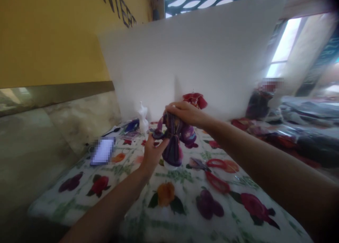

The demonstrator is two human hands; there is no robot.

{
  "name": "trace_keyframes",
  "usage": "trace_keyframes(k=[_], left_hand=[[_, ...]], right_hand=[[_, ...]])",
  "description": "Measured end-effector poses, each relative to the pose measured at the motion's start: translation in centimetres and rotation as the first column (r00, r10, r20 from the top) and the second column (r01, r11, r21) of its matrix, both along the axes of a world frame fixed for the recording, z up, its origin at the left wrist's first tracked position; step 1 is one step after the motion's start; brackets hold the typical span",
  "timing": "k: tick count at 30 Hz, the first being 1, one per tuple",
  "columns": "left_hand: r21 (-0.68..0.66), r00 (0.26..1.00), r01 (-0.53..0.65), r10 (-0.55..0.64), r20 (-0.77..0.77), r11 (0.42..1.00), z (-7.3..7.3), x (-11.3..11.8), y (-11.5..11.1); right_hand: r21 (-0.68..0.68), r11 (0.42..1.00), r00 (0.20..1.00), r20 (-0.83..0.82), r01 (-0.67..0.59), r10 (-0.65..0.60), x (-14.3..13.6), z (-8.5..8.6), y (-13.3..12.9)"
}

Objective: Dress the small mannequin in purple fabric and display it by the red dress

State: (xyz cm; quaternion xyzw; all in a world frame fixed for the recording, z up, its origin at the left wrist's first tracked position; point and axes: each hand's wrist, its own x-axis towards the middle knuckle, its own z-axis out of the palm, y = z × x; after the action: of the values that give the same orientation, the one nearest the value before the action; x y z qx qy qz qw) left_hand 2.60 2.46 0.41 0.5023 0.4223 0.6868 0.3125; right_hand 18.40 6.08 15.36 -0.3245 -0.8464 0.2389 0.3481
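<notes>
The right hand (185, 113) is laid over the top of a small purple fabric-dressed doll figure (173, 144), fingers curled together and pinched on its upper part. The left hand (153, 152) is brought up against the figure's left side, with thumb and fingertips closed on a dark purple piece of the costume at about waist height. The figure is held upright, its white base resting on the floral-printed white tablecloth (182, 204) near the middle of the table.

Just to the right of the figure, a pair of red-handled scissors (215, 172) is seen lying flat on the cloth, blades pointed toward the figure. Behind the right hand, a second small figure in a red dress (196, 99) is partly hidden by the fingers. To the left of that, a small white bare mannequin form (143, 116) is stood upright. Further left, a dark pen-like object (111, 131) and some blue and purple scraps (131, 127) are scattered; detail is too blurred to resolve. A large white board (212, 52) is propped behind everything as a backdrop, against a yellow wall (53, 35).
</notes>
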Motion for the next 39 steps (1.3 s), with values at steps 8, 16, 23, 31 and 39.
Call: trace_keyframes(k=[8, 16, 23, 31, 39], left_hand=[[-0.045, 0.969, 0.157, -0.145, 0.199, 0.987, 1.1, -0.2, 0.0], [-0.115, 0.993, 0.023, -0.009, 0.12, 0.993, 0.2, -2.1, 0.8], [0.39, 0.935, -0.162, 0.267, -0.232, 0.906, 6.3, -2.8, -0.2], [0.499, 0.808, -0.125, 0.38, -0.451, 0.857, 8.6, -0.4, 0.0], [0.524, 0.696, 0.012, 0.369, -0.616, 0.852, 1.8, 0.6, -5.4]], right_hand=[[-0.089, 0.992, 0.995, -0.05, -0.088, 0.084, 0.4, 0.0, 0.5], [-0.07, 0.996, 0.997, -0.059, -0.063, 0.059, 0.7, -0.2, 0.7], [-0.007, 0.987, 0.98, -0.125, -0.159, 0.157, 0.6, -0.5, 1.5], [0.083, 0.996, 0.958, -0.28, -0.044, 0.066, 1.9, -0.8, -0.1], [0.118, 0.987, 0.975, -0.185, -0.105, 0.126, 3.3, -1.7, -0.1]])
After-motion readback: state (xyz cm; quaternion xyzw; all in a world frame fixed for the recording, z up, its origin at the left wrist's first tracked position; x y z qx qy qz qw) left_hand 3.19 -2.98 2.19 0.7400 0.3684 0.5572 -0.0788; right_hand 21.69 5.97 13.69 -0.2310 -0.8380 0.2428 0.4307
